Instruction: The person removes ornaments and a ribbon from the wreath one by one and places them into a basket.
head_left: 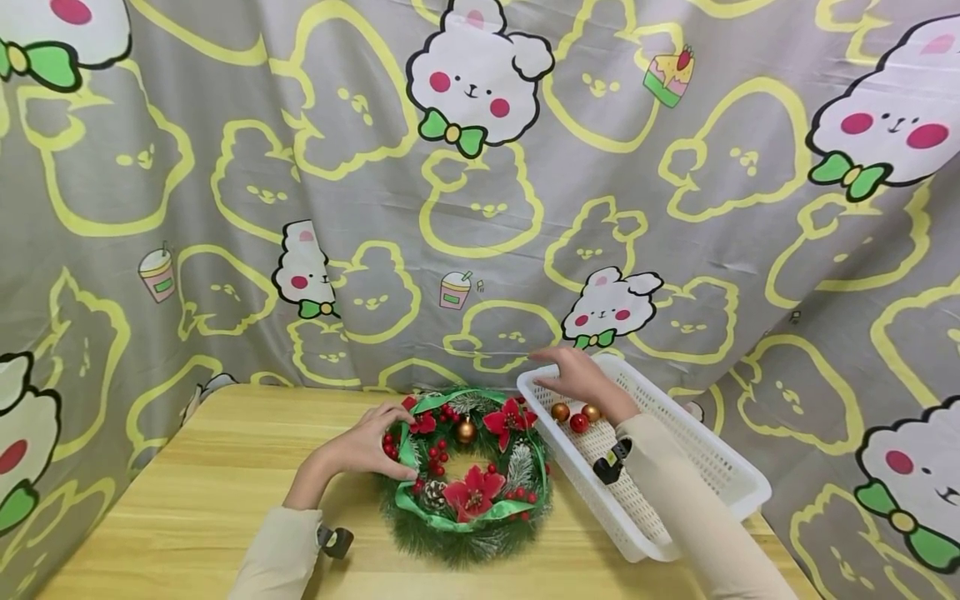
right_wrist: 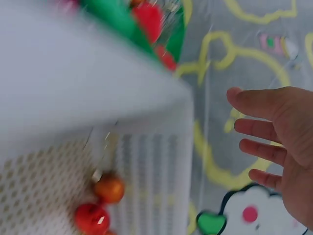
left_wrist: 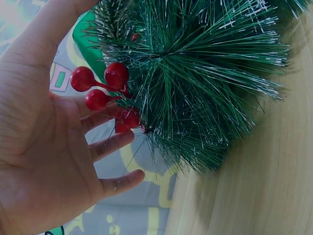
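A green Christmas wreath (head_left: 465,546) lies on the table, trimmed with red poinsettias (head_left: 474,493), berries, green ribbon, a pinecone and a gold bauble (head_left: 466,431). My left hand (head_left: 367,443) touches its left side, thumb and fingers spread along the edge. The left wrist view has that palm (left_wrist: 49,147) facing the pine needles, fingers loosely extended behind red berries (left_wrist: 116,76). Over the far left end of a white plastic basket (head_left: 585,479) is my right hand (head_left: 573,377). In the right wrist view this hand (right_wrist: 279,137) holds nothing, its fingers apart and relaxed.
Inside the basket, gold baubles (head_left: 560,412) and a red bauble (head_left: 579,423) sit at the far end. The basket stands right beside the wreath on the wooden table (head_left: 217,483). A patterned grey curtain (head_left: 360,208) hangs behind and around the table.
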The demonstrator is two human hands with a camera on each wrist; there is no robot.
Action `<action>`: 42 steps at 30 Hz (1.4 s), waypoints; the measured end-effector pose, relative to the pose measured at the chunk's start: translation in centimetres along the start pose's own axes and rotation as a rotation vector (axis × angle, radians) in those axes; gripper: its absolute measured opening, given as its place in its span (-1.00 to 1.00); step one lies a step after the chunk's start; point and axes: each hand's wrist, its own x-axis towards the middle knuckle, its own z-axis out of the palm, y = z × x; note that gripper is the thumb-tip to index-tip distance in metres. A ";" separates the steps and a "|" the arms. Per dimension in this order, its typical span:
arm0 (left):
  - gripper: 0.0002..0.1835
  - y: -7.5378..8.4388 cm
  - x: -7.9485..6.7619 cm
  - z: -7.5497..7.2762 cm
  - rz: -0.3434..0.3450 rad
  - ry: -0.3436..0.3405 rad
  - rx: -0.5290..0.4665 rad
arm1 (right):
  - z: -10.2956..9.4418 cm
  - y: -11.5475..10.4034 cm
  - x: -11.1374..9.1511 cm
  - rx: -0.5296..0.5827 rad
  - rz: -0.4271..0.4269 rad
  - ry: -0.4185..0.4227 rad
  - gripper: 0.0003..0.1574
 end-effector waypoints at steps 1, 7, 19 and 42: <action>-0.11 0.0 0.0 0.0 -0.001 0.000 -0.001 | -0.2 -0.6 0.3 0.008 -0.010 0.001 -0.48; -0.12 0.0 0.0 0.0 -0.010 -0.002 -0.003 | -0.2 -3.9 1.9 0.019 -0.054 -0.005 -0.48; -0.11 -0.1 0.2 0.1 0.004 0.002 -0.002 | 3.2 -7.3 3.0 0.092 -0.069 -0.104 -0.51; -0.12 -0.3 0.0 -0.1 0.004 0.002 -0.007 | 6.7 -9.4 2.5 -0.190 -0.219 -0.239 -0.45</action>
